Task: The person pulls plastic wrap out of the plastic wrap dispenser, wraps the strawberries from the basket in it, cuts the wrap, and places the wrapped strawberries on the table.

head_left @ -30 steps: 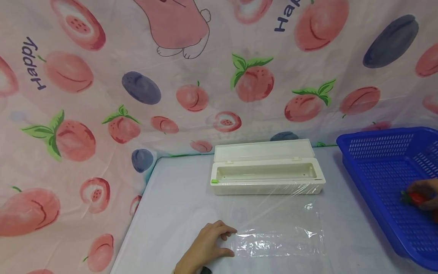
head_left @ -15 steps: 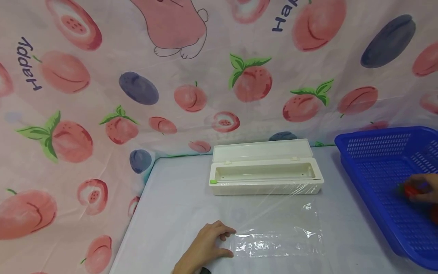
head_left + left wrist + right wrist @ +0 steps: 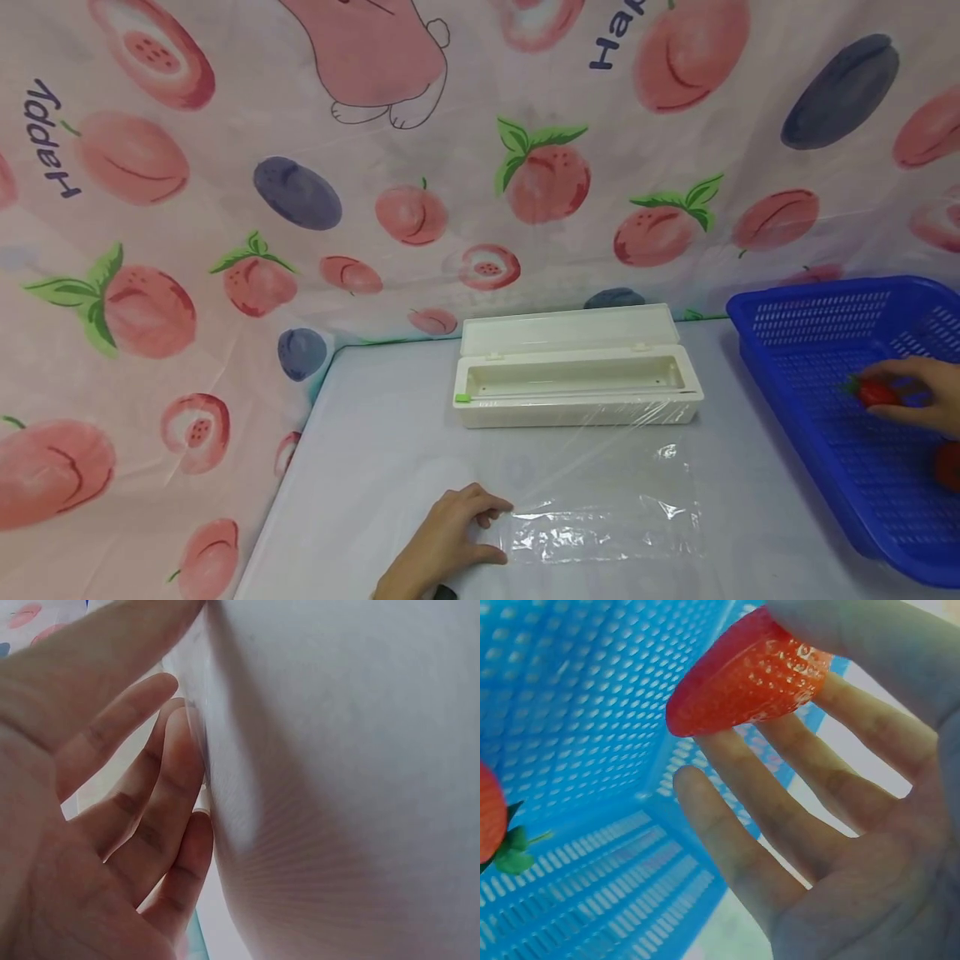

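My right hand (image 3: 918, 396) holds a red strawberry (image 3: 876, 392) over the blue basket (image 3: 757, 333). In the right wrist view, thumb and fingers pinch this strawberry (image 3: 750, 679), the other fingers spread out beside it. Another strawberry (image 3: 948, 465) lies in the basket; its green leaves (image 3: 514, 855) show in the right wrist view. My left hand (image 3: 450, 533) rests on the table at the left edge of a sheet of clear plastic wrap (image 3: 577, 533), thumb and index finger apart. Close up, the left fingers (image 3: 176, 761) touch the table with their tips.
A white cling-film box (image 3: 577, 412) with its lid (image 3: 570, 331) raised stands at the back of the table, the wrap running from its front. A green slider (image 3: 462, 398) sits at its left end. A fruit-print cloth (image 3: 420, 150) hangs behind.
My right hand has moved left and up in the basket with the strawberry, which now shows more clearly. The left hand keeps its place on the wrap's edge; the view shifts slightly.
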`<move>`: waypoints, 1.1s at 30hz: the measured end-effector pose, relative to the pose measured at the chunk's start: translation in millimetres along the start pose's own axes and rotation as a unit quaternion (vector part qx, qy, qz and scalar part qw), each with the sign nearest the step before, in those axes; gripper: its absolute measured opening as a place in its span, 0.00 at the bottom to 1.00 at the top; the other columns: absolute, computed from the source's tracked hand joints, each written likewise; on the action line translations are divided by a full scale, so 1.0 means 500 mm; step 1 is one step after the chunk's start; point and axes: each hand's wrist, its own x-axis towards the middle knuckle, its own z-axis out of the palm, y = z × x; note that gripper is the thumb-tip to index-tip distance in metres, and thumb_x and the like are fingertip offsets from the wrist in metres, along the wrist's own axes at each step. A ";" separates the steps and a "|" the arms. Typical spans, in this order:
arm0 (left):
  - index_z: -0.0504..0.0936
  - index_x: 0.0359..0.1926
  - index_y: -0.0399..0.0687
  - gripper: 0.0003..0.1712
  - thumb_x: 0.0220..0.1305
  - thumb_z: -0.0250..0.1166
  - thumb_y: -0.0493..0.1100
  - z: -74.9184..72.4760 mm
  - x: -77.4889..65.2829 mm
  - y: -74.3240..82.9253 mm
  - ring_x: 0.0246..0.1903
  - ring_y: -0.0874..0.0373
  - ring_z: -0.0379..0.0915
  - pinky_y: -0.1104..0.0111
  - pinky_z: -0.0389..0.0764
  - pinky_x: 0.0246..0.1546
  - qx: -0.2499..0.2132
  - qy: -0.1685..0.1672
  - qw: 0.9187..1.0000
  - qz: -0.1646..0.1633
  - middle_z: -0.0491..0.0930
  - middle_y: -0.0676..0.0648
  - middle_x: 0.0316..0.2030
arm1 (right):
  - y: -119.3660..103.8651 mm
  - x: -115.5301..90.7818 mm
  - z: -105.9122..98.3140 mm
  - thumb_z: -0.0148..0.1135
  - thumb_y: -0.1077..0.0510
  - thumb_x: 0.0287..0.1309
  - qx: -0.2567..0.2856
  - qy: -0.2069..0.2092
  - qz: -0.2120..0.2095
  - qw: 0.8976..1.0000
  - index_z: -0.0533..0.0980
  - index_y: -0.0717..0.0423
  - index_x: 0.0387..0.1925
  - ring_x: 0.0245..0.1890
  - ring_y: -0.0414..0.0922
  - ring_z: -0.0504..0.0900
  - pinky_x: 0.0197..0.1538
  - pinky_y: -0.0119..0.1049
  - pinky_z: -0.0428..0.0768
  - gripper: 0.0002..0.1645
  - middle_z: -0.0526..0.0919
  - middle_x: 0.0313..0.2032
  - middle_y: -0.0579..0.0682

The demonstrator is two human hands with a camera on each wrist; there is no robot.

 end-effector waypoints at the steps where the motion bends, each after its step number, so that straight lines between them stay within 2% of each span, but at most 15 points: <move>1: 0.84 0.52 0.59 0.31 0.43 0.80 0.53 0.001 0.000 0.000 0.35 0.72 0.67 0.74 0.68 0.43 0.002 -0.001 1.000 -0.002 0.76 0.63 0.36 | -0.011 0.000 -0.003 0.82 0.67 0.31 0.000 0.005 0.000 1.000 0.78 0.74 0.38 0.28 0.16 0.65 0.23 0.29 0.78 0.28 0.82 0.29 0.54; 4: 0.84 0.52 0.59 0.31 0.43 0.80 0.53 0.002 -0.001 -0.001 0.35 0.73 0.67 0.74 0.68 0.43 0.000 -0.003 1.000 -0.009 0.75 0.63 0.36 | -0.044 0.003 -0.010 0.83 0.65 0.32 0.000 0.025 0.004 1.000 0.79 0.73 0.39 0.24 0.20 0.69 0.23 0.32 0.80 0.30 0.81 0.29 0.57; 7: 0.84 0.52 0.58 0.31 0.43 0.80 0.53 0.000 -0.003 -0.004 0.35 0.73 0.67 0.75 0.68 0.42 -0.001 -0.003 1.000 -0.009 0.76 0.63 0.36 | -0.073 0.012 -0.014 0.82 0.63 0.36 0.003 0.023 0.008 1.000 0.78 0.73 0.41 0.23 0.29 0.76 0.24 0.36 0.82 0.30 0.81 0.31 0.60; 10: 0.84 0.52 0.58 0.31 0.43 0.80 0.52 0.000 -0.004 -0.005 0.35 0.73 0.67 0.75 0.68 0.42 0.000 0.000 1.000 -0.004 0.76 0.63 0.37 | -0.098 0.017 -0.014 0.82 0.62 0.35 0.004 0.041 0.000 0.999 0.79 0.71 0.42 0.25 0.28 0.77 0.25 0.29 0.81 0.30 0.82 0.31 0.58; 13: 0.84 0.52 0.58 0.31 0.43 0.80 0.53 0.000 -0.003 -0.004 0.35 0.73 0.67 0.75 0.68 0.42 -0.003 -0.001 1.000 0.001 0.76 0.63 0.37 | -0.123 0.019 -0.015 0.83 0.61 0.34 0.011 0.066 -0.020 0.998 0.80 0.69 0.42 0.28 0.22 0.73 0.26 0.20 0.77 0.30 0.81 0.30 0.55; 14: 0.84 0.52 0.58 0.31 0.44 0.80 0.53 0.000 -0.002 -0.004 0.35 0.73 0.67 0.75 0.68 0.42 -0.005 -0.002 1.000 0.001 0.76 0.63 0.37 | -0.132 0.020 -0.015 0.83 0.61 0.33 0.005 0.076 -0.027 0.997 0.80 0.67 0.42 0.27 0.20 0.70 0.25 0.19 0.75 0.30 0.81 0.29 0.53; 16: 0.84 0.52 0.58 0.30 0.44 0.80 0.53 -0.001 -0.001 -0.002 0.35 0.73 0.67 0.74 0.68 0.42 -0.007 -0.003 1.000 0.005 0.76 0.63 0.37 | -0.153 0.024 -0.020 0.83 0.59 0.35 -0.009 0.076 -0.029 0.997 0.81 0.66 0.42 0.26 0.24 0.73 0.25 0.22 0.77 0.30 0.80 0.30 0.52; 20: 0.84 0.52 0.58 0.30 0.44 0.80 0.53 0.000 -0.001 0.000 0.35 0.72 0.67 0.74 0.67 0.42 -0.003 0.001 1.000 0.007 0.76 0.63 0.37 | -0.197 0.040 -0.033 0.81 0.53 0.40 -0.042 0.047 -0.014 0.998 0.81 0.62 0.45 0.25 0.39 0.80 0.26 0.34 0.81 0.30 0.81 0.33 0.51; 22: 0.84 0.52 0.59 0.31 0.44 0.80 0.53 0.001 0.000 0.001 0.35 0.72 0.67 0.74 0.67 0.42 -0.002 0.000 1.000 0.002 0.76 0.63 0.37 | -0.214 0.046 -0.035 0.80 0.52 0.43 -0.042 0.023 0.001 0.999 0.81 0.61 0.47 0.27 0.44 0.81 0.28 0.40 0.83 0.30 0.81 0.34 0.51; 27: 0.84 0.52 0.59 0.31 0.43 0.80 0.53 0.002 0.003 0.004 0.35 0.73 0.67 0.74 0.68 0.42 -0.003 -0.007 1.000 -0.012 0.76 0.64 0.37 | -0.252 0.057 -0.031 0.78 0.52 0.48 -0.019 -0.042 0.028 0.999 0.79 0.63 0.51 0.33 0.49 0.81 0.34 0.51 0.85 0.31 0.81 0.39 0.56; 31: 0.84 0.52 0.59 0.31 0.43 0.80 0.53 0.000 0.003 0.003 0.34 0.73 0.66 0.74 0.68 0.42 -0.002 -0.006 1.000 -0.008 0.76 0.63 0.36 | -0.290 0.063 -0.026 0.77 0.52 0.49 0.006 -0.066 0.023 0.998 0.80 0.61 0.52 0.35 0.47 0.81 0.34 0.47 0.85 0.30 0.81 0.40 0.53; 33: 0.84 0.52 0.59 0.31 0.43 0.81 0.53 -0.001 0.001 0.002 0.34 0.72 0.66 0.74 0.68 0.41 -0.003 -0.004 1.000 -0.006 0.75 0.63 0.35 | -0.309 0.065 -0.019 0.77 0.52 0.50 0.017 -0.063 0.011 0.998 0.80 0.60 0.52 0.35 0.45 0.81 0.33 0.42 0.83 0.28 0.80 0.40 0.51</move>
